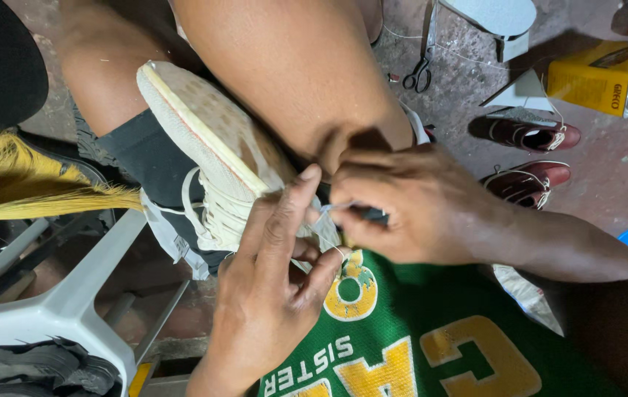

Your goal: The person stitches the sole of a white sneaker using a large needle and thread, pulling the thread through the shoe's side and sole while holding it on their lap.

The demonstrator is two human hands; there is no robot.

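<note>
Head view: shoe [211, 136] sole-up, diagonal

the scene is lit evenly and fairly brightly from above, with soft shadows. the pale shoe sole [207, 129] catches the most light and looks slightly washed out. a dark shadow pools under the knee [306, 81], just above the right hand [409, 209]. the left hand [273, 287] is sharp, with skin creases clear. the top left corner falls to near black. the concrete floor [615, 176] stays in focus, and the wide lens stretches things at the edges.
</note>
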